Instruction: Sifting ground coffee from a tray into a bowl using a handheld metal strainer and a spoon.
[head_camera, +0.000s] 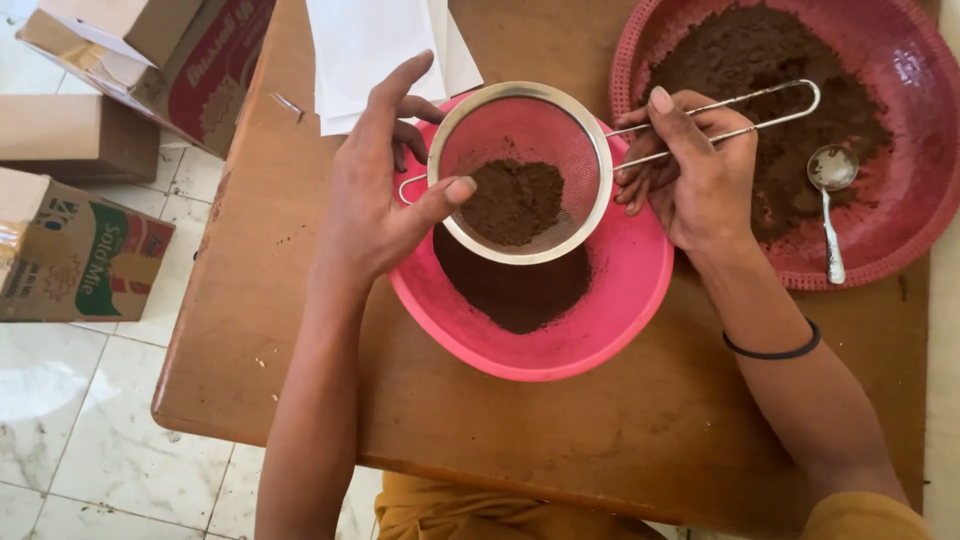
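A round metal sieve (520, 130) with a clump of brown powder (515, 200) in its mesh hangs over a pink bowl (610, 320). My right hand (695, 175) grips the sieve's wire handle. My left hand (375, 195) rests against the sieve's left rim, thumb on its edge and fingers curled behind it. Sifted brown powder (515, 295) lies in a heap on the bowl's bottom, under the sieve.
A red woven tray (900, 230) at the right holds a wide spread of brown powder and a metal spoon (832, 180). White paper (370, 50) lies at the wooden table's far edge. Cardboard boxes (80, 250) stand on the tiled floor to the left.
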